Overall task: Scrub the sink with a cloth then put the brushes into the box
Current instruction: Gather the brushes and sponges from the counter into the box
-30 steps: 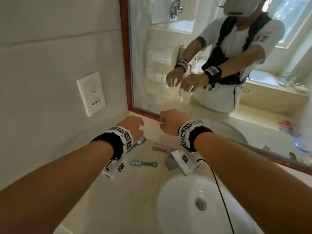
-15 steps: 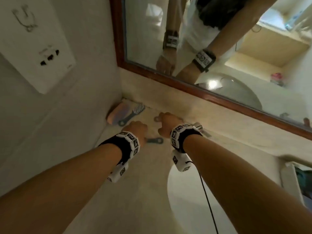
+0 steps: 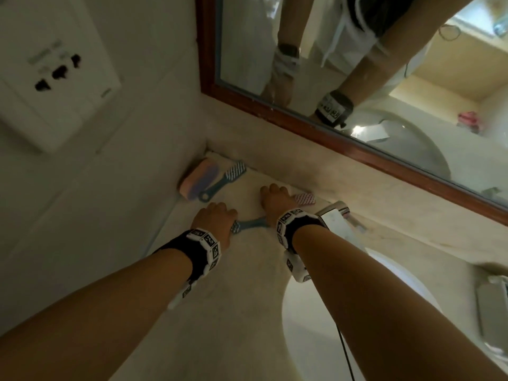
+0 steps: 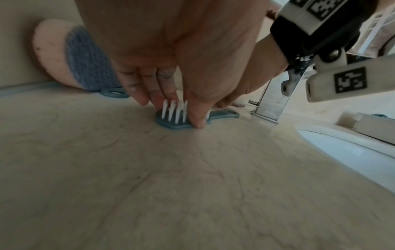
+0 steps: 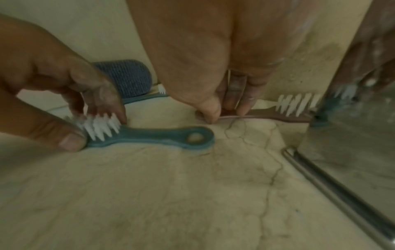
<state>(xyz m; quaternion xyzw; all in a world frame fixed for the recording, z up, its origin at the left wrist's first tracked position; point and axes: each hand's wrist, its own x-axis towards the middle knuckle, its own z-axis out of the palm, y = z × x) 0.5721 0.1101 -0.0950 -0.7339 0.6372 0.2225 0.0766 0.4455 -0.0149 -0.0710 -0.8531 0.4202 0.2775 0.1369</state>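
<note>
Head view
Left hand (image 3: 217,220): down on the counter (image 3: 239,312), fingers curled over the bristle end of a blue brush (image 3: 251,224) that lies flat between the two wrists.
Right hand (image 3: 275,200): farther back near the wall, fingertips down at the handle of a pink brush (image 3: 304,199); its bristle head shows just right of the hand.
Second blue brush (image 3: 224,180): lying in the back corner, touching a pink and blue sponge (image 3: 199,178).
Sink (image 3: 308,325): white bowl at lower right, under the right forearm; chrome tap (image 3: 334,218) just right of the right wrist.
Mirror (image 3: 357,64): above the counter, wood frame.
Socket (image 3: 55,75): on the left wall.

Left wrist view
Left hand (image 4: 171,50): thumb and fingers pinch the head of the blue brush (image 4: 181,121) from either side; white bristles point up, the brush back lies on the counter (image 4: 171,186).
Sponge (image 4: 74,57): behind, against the wall.
Sink (image 4: 352,152): rim at right.

Right wrist view
Right hand (image 5: 213,59): thumb and two fingers pinch the thin pink brush (image 5: 278,116) handle, which lies on the counter (image 5: 171,194).
Left hand (image 5: 53,84): at left, thumb and fingers round the blue brush (image 5: 153,135) bristles; the ring end of the handle points at the right hand.
Tap (image 5: 352,135): at right, close beside the pink bristles.
</note>
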